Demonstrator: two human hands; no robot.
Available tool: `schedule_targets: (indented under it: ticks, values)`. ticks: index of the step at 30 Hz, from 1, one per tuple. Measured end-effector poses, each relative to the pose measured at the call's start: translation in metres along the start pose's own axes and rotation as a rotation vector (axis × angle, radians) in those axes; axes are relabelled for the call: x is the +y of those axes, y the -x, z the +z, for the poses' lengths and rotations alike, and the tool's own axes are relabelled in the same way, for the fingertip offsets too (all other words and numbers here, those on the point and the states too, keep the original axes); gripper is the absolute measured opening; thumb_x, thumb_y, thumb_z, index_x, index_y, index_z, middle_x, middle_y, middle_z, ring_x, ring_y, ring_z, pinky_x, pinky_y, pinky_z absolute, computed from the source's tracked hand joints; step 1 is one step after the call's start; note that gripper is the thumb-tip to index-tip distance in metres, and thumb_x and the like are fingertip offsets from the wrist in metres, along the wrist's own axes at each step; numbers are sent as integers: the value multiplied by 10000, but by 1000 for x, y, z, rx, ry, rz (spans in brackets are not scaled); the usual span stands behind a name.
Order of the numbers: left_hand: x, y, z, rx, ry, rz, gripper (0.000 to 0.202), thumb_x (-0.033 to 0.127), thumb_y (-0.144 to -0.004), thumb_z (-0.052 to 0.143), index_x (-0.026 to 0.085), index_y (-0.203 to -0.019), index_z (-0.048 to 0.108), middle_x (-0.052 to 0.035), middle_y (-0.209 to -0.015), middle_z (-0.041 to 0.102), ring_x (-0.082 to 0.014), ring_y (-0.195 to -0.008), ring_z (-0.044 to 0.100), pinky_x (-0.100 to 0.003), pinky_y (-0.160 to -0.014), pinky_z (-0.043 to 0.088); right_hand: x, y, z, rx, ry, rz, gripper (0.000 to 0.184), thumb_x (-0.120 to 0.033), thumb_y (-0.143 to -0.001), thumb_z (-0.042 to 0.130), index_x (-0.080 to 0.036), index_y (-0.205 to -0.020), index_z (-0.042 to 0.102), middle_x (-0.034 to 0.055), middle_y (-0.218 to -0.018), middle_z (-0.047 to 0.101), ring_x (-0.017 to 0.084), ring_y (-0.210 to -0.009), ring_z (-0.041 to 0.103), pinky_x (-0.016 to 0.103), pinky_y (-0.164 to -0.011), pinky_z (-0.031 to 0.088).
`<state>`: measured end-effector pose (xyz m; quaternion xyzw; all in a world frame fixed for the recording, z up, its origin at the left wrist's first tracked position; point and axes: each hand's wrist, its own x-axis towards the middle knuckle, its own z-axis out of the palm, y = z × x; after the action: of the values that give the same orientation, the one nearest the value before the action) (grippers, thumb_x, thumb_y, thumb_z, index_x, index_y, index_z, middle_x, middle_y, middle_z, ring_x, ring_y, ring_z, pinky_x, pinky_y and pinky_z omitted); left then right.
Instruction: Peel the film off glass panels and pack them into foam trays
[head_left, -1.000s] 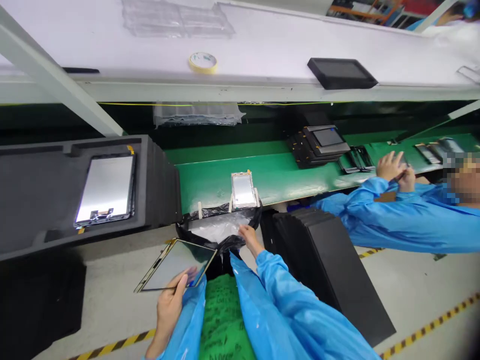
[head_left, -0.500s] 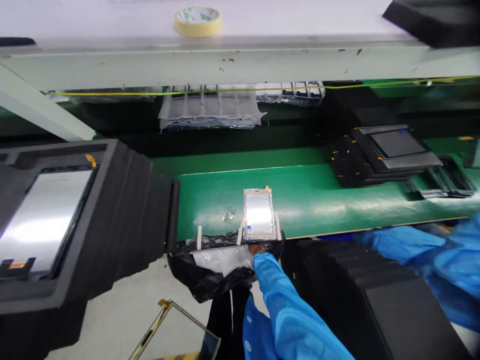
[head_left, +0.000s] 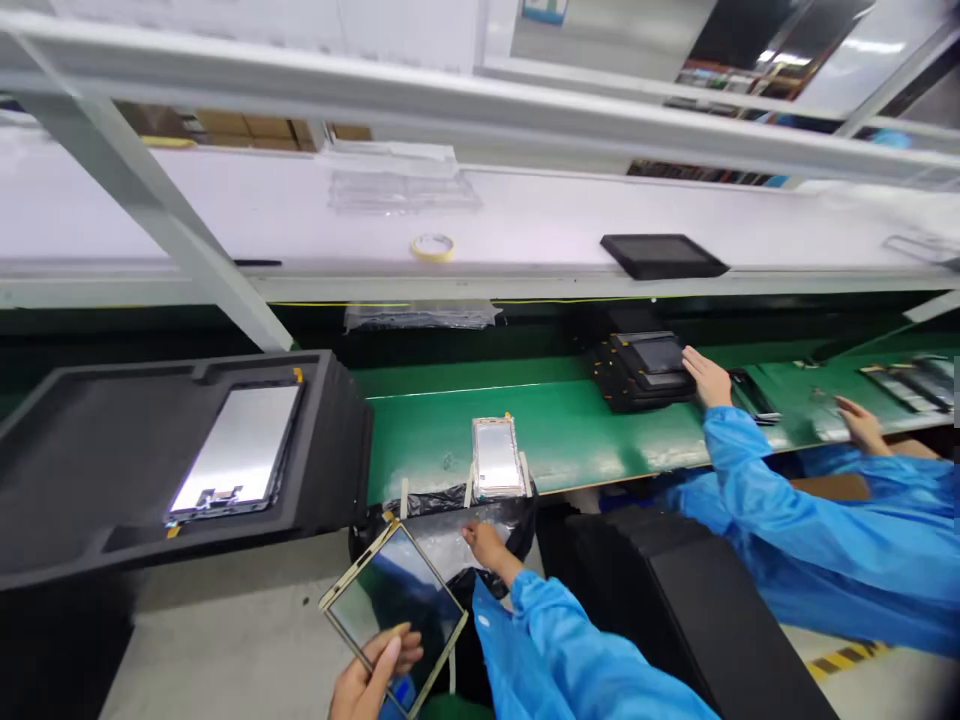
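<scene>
My left hand (head_left: 379, 670) grips the lower edge of a thin touch screen panel (head_left: 401, 595), thumb on top. The panel is dark, see-through glass with a pale border and an orange flex tab at its top corner. It is held tilted over the floor. My right hand (head_left: 487, 548) is above a black plastic bag (head_left: 450, 500) fixed at the bench edge with pale tape strips. Its fingers are curled together; anything between them is too small to make out. Clear film shows in the bag. Just behind it, a small stack of wrapped screens (head_left: 496, 455) lies on the green bench.
Stacked black foam trays (head_left: 322, 440) stand at left, a larger screen (head_left: 238, 450) on top. More black foam (head_left: 675, 590) stands at right. A co-worker's hand (head_left: 709, 378) touches a stack of dark panels (head_left: 637, 370). Tape (head_left: 433, 247) lies on the white shelf (head_left: 525, 225).
The view has tilted up and shows more of the shelf. My right hand has come up out of the bag. The panel has risen, with my left hand now visible on it. A co-worker's arm reaches the dark stack.
</scene>
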<state>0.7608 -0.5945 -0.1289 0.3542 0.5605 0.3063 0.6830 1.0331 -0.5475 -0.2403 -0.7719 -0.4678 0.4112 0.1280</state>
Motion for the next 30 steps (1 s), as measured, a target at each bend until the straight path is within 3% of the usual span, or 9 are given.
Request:
schedule_targets:
  ticks: [3, 5, 8, 11, 14, 17, 20, 24, 30]
  values:
    - [22, -14, -4, -168, -20, 38, 656, 741, -564, 821, 176, -896, 819, -150, -915, 830, -342, -847, 783, -439, -801, 637, -37, 54, -3, -113, -433, -155, 574, -598, -1044, 286, -180, -1287, 594, 119, -1058, 736, 224, -904, 755, 350, -765, 583]
    - [34, -25, 2, -245, -24, 82, 636, 730, -601, 808, 167, -895, 812, -144, -905, 829, -335, -828, 780, -433, -780, 634, -58, 87, -8, -135, -704, -299, 599, -659, -957, 486, -208, -1347, 537, 75, -980, 732, 206, -814, 746, 329, -712, 573]
    - [54, -35, 20, -389, -18, 156, 611, 674, -684, 794, 165, -1022, 793, -138, -971, 825, -301, -806, 773, -407, -769, 625, -79, 115, -38, 61, -804, -357, 591, -532, -833, 706, -222, -1308, 540, -19, -775, 665, 162, -634, 678, 283, -604, 529]
    - [75, -35, 38, -491, 55, 240, 631, 626, -787, 738, 199, -1251, 710, -143, -1134, 796, -283, -878, 767, -386, -795, 614, -98, 117, -120, 307, -840, -394, 590, -449, -826, 684, -189, -1323, 501, -46, -692, 610, 140, -559, 616, 271, -557, 507]
    - [83, -32, 50, -475, 92, 272, 602, 645, -801, 710, 202, -1209, 721, -151, -1153, 787, -296, -913, 770, -390, -804, 610, -127, 99, -243, 581, -764, -484, 666, -320, -827, 672, -169, -1421, 410, -38, -755, 623, 138, -616, 640, 269, -599, 531]
    - [70, -30, 58, -360, 85, 248, 616, 696, -711, 758, 194, -1068, 760, -144, -1041, 811, -303, -870, 774, -390, -776, 613, -168, 73, -365, 755, -569, -416, 590, -177, -865, 623, -129, -1422, 433, -13, -778, 654, 115, -606, 635, 245, -622, 541]
    - [46, -33, 68, -196, 111, 215, 666, 758, -614, 780, 207, -989, 770, -130, -956, 824, -308, -826, 776, -398, -744, 621, -207, 43, -451, 789, -410, -265, 536, -87, -921, 570, -90, -1439, 433, 44, -828, 697, 106, -611, 643, 233, -644, 554]
    - [22, -44, 84, -31, 142, 179, 704, 823, -522, 775, 246, -926, 768, -116, -929, 831, -328, -826, 782, -423, -749, 636, -238, 5, -505, 721, -314, -210, 517, -34, -921, 573, -20, -1424, 453, 108, -863, 726, 133, -645, 676, 250, -663, 569]
    - [26, -50, 108, -24, 119, 157, 686, 768, -552, 804, 218, -959, 756, -131, -969, 829, -338, -874, 784, -446, -810, 635, -239, -19, -538, 701, -133, -174, 436, -45, -854, 657, -58, -1288, 621, 174, -1118, 713, 261, -1085, 671, 365, -961, 529]
